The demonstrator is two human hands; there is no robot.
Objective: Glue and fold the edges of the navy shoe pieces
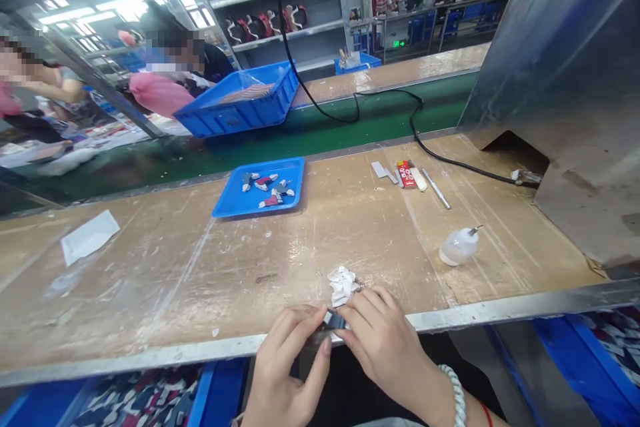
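Both hands are closed on one item. The left hand (287,363) and right hand (385,340) meet at the near metal edge of the worn, paint-flecked wooden surface (200,273). Their fingertips pinch a small dark blue and white piece (334,320) between them, just over that edge. It is too small to tell its exact shape or material.

Judging by the layout, the work looks to be in an early or middle stretch. Only a few small painted figure parts (270,190) lie in the shallow blue plastic tray (235,203), well apart from the hands. The blue bin under the surface (145,400) is heaped with many mixed red, white and dark pieces.

A crumpled white cloth (343,283), soft and creased, lies just beyond the fingers. To the right, a squat translucent squeeze bottle with a needle tip (457,247) rests on its side. Farther back lie a flat grey metal blade (383,171), a red printed packet (406,174) and a slim silver pen-shaped tool (436,188).
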